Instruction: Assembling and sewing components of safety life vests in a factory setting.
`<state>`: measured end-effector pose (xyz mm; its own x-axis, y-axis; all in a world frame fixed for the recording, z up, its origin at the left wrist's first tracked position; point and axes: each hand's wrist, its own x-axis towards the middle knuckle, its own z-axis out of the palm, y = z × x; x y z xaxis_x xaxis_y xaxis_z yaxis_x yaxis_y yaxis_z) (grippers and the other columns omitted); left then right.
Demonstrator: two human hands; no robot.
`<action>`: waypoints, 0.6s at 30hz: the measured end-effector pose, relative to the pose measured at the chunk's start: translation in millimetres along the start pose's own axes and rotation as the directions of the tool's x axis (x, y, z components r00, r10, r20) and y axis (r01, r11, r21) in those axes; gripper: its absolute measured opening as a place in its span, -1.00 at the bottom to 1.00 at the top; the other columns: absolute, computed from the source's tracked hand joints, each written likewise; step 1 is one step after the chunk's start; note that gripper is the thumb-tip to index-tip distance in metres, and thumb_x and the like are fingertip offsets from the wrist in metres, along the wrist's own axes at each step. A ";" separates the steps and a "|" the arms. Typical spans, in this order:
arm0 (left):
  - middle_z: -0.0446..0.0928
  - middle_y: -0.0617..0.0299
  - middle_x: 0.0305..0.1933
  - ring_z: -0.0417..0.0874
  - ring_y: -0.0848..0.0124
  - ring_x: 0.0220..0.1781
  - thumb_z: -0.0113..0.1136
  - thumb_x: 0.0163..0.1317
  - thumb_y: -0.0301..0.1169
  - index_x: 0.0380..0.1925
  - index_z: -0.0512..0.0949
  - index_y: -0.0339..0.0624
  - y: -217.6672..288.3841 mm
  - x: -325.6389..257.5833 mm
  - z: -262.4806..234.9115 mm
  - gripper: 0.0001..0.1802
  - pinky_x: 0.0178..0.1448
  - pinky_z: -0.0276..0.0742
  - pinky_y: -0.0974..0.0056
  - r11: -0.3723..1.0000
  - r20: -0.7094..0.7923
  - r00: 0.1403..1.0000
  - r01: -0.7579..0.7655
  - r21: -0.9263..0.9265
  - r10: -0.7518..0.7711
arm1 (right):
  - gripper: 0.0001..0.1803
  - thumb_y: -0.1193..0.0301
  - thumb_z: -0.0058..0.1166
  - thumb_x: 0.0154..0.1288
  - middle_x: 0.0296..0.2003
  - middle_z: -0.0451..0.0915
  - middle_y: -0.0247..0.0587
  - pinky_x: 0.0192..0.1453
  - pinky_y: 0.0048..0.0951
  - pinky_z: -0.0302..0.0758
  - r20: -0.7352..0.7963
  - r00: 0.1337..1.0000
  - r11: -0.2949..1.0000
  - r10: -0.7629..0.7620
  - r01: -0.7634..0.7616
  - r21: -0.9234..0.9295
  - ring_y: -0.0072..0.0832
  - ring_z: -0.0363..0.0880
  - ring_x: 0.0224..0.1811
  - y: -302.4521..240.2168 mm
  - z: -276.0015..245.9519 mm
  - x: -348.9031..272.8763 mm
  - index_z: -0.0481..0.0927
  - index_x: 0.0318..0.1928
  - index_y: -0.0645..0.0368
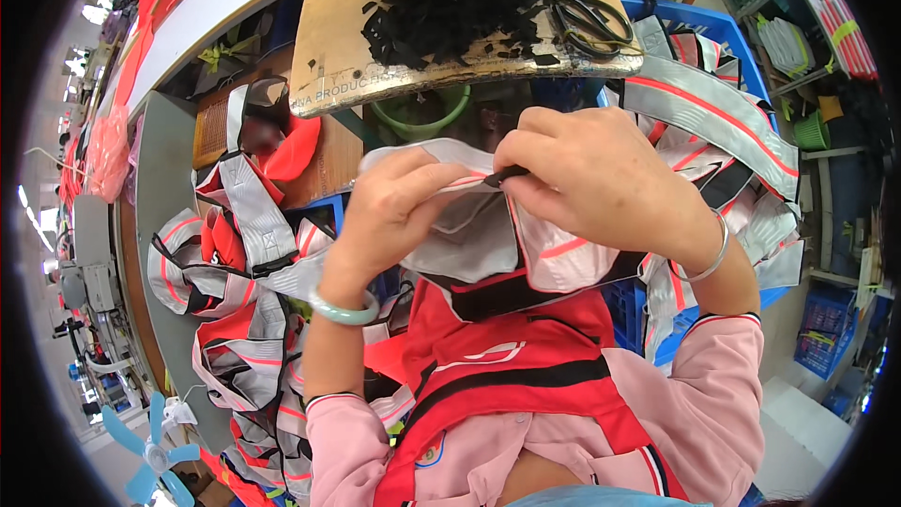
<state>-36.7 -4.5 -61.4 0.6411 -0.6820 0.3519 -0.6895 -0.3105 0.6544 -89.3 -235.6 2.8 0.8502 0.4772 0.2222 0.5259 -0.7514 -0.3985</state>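
Note:
In front of my chest I hold up a grey fabric strap piece (465,242) with bright coral-red stripes and black edging. My left hand (399,199) pinches its upper edge between thumb and fingers. Close beside it, my right hand (577,174) is closed on a short black strip (507,176) at the same edge. Whether that strip is sewn to the piece or loose, I cannot tell. The lower part of the fabric hangs in folds over my red apron (511,357).
A worn wooden board (328,47) ahead bears a heap of black scraps (441,14) and black-handled scissors (593,23). Grey-and-coral strap pieces (253,319) pile up on my left. More straps (713,113) overflow a blue crate (732,23) on my right. Under the board sits a green basin (427,117).

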 end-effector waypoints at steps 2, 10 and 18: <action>0.57 0.16 -0.34 0.59 0.17 -0.34 0.24 -0.04 -0.56 -0.25 0.62 -0.15 10.6 6.2 -16.4 -0.73 -0.27 0.51 0.21 0.998 0.026 0.998 -0.062 0.020 0.061 | -0.87 0.39 0.15 0.12 -0.42 0.52 -0.20 -0.43 -0.29 0.44 -0.038 0.999 0.999 0.016 -0.014 0.046 -0.22 0.56 -0.45 0.8 0.0 -1.7 0.55 -0.31 0.12; 0.43 0.18 -0.57 0.37 0.51 -0.51 0.35 0.10 -0.17 -0.45 0.45 -0.29 23.6 17.2 -22.2 -0.60 -0.41 0.35 0.33 0.852 0.153 0.929 0.370 -0.371 -0.337 | -0.85 0.43 0.12 0.07 -0.46 0.53 -0.18 -0.47 -0.39 0.43 -0.170 0.984 0.951 0.060 -0.005 0.308 -0.28 0.52 -0.54 10.7 21.0 14.2 0.55 -0.34 0.21; 0.46 0.00 -0.10 0.54 0.05 -0.18 0.33 -0.14 -0.40 -0.05 0.34 -0.22 32.2 19.0 9.5 -0.41 -0.05 0.42 0.04 0.956 -0.135 0.987 0.125 0.264 -0.092 | -0.83 0.41 0.13 0.04 -0.59 0.46 -0.22 -0.49 -0.51 0.37 -0.128 0.975 0.872 0.182 -0.100 0.480 -0.54 0.42 -0.58 24.3 28.8 25.4 0.54 -0.40 0.26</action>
<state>-49.9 -33.7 -40.0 0.7413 -0.5552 0.3770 -0.6681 -0.5574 0.4929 -55.6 -228.7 -26.9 0.9277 0.2701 0.2578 0.3623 -0.4842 -0.7964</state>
